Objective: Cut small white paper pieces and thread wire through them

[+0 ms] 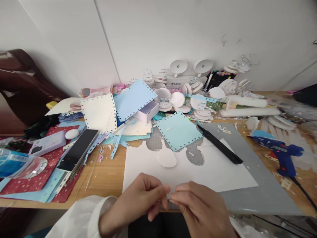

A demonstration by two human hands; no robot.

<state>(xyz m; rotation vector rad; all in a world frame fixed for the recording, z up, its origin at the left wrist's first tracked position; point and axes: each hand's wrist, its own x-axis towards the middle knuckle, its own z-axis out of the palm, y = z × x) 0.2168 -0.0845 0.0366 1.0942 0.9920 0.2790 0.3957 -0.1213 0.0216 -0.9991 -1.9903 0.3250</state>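
My left hand (142, 196) and my right hand (200, 208) meet at the near edge of the table, fingertips pinched together on something tiny that I cannot make out. They hover over the near edge of a white sheet (223, 172) with rounded cut-outs. A white oval cut-out piece (166, 157) lies on that sheet just beyond my hands. A light blue square card with punched edges (178, 130) rests farther back. A black utility knife (219, 145) lies diagonally to the right of it.
A grey cutting mat (260, 185) lies under the sheet. A blue glue gun (282, 153) stands at the right. At the left are a black phone (78, 149), a lilac phone (48, 142) and a water bottle (17, 162). Punched cards and white discs crowd the back.
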